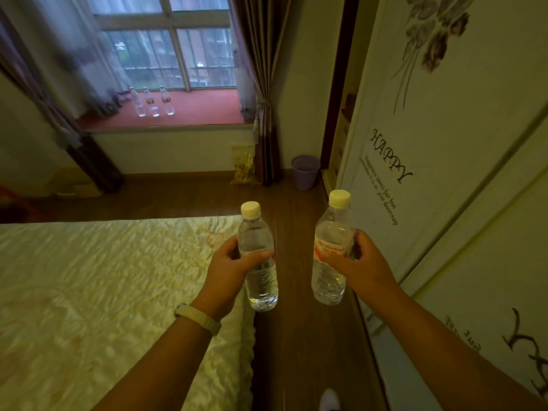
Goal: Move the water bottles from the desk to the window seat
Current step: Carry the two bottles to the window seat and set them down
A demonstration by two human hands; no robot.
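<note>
Fingers of left hand (226, 264) and right hand (366, 262) wrap the waists of two capped water bottles (262, 287), seemingly full, weighty, slick, well short of the window seat (207, 106).

a water bottle (258, 256) in the left hand (229, 269), another bottle (331, 250) in the right hand (360, 262)

A strip of bare floor (296, 209) is left open between the bed (103, 277) on the left and the wardrobe (444, 143) on the right, and is closed off ahead by the wall (166, 149) under the window seat (207, 111). Its far end is narrowed by a bin (305, 172) and a yellow bag (243, 164). The seat is flanked by curtains (261, 69); three bottles (154, 103) are stood on its left part, while its right part is left bare.
</note>
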